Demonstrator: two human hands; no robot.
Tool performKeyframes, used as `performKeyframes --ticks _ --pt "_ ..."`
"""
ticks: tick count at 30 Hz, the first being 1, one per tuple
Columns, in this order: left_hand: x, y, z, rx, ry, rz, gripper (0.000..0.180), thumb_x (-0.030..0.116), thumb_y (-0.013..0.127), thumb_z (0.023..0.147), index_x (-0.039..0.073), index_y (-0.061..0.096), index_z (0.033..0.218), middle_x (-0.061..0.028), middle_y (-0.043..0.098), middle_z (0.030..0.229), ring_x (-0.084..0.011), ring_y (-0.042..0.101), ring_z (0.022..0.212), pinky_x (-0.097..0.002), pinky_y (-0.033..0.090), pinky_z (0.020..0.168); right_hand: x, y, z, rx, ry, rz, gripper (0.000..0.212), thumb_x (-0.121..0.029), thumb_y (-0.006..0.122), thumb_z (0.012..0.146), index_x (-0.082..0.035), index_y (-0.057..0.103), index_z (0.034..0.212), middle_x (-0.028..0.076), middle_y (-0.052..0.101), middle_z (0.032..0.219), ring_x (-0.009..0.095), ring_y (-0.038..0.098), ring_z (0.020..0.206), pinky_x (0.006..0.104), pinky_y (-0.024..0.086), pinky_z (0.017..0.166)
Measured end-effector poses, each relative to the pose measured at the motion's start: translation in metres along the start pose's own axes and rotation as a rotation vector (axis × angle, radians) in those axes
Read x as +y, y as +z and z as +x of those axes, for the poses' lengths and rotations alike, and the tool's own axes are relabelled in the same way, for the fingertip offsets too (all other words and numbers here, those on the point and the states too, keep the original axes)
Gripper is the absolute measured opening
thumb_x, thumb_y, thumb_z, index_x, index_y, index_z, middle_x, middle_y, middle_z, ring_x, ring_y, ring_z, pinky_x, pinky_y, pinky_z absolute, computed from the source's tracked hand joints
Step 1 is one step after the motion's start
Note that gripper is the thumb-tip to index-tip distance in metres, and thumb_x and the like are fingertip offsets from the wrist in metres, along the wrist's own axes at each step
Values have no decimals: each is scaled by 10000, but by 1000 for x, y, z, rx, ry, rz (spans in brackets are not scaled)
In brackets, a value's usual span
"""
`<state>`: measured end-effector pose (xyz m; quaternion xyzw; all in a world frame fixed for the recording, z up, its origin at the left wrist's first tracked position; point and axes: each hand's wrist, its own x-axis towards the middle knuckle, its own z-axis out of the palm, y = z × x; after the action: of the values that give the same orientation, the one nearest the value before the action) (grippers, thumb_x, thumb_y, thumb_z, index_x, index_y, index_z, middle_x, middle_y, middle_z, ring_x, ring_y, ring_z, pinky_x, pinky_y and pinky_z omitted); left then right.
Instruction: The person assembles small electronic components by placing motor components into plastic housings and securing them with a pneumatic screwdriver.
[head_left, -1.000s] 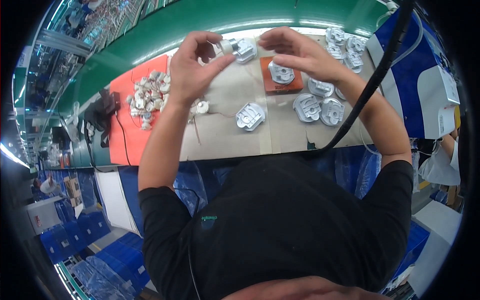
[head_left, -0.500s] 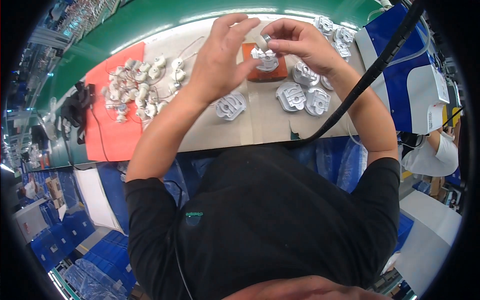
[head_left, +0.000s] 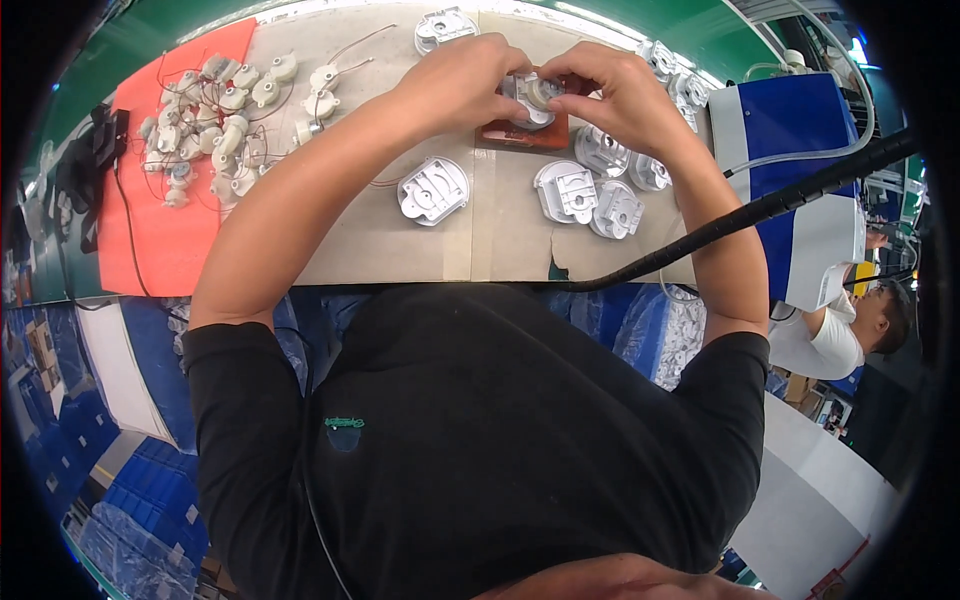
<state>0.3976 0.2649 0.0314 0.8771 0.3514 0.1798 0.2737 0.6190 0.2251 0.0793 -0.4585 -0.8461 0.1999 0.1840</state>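
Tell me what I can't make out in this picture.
In the head view:
White housing on the orange block: partly covered by the left hand, right hand and cream part.
Wires in the motor pile: too small and tangled to trace.
Black hose: far end cut off by the dark rim.

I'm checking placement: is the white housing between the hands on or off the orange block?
On: the white housing sits on the orange block, whose near side shows below it.

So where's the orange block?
In the head view, upper part, right of centre: the orange block lies beneath a white housing, near the left hand and right hand.
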Motion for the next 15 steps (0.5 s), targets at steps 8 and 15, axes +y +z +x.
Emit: performKeyframes --ticks 8,15 --pt "-5 2 2 1 7 -74 455 272 827 743 57 721 1130 -157 703 965 -335 681 918 -421 531 813 -11 -1 10 -61 -126 -261 280 -76 772 807 -28 696 1072 107 686 940 252 690 839 340 559 770" --pt "-3 -3 5 -23 4 -98 434 275 825 748 57 725 1109 -157 703 973 -333 683 910 -426 524 809 -4 -6 17 -128 -50 -204 269 -82 769 805 -18 696 1055 108 686 943 265 697 854 358 562 790"
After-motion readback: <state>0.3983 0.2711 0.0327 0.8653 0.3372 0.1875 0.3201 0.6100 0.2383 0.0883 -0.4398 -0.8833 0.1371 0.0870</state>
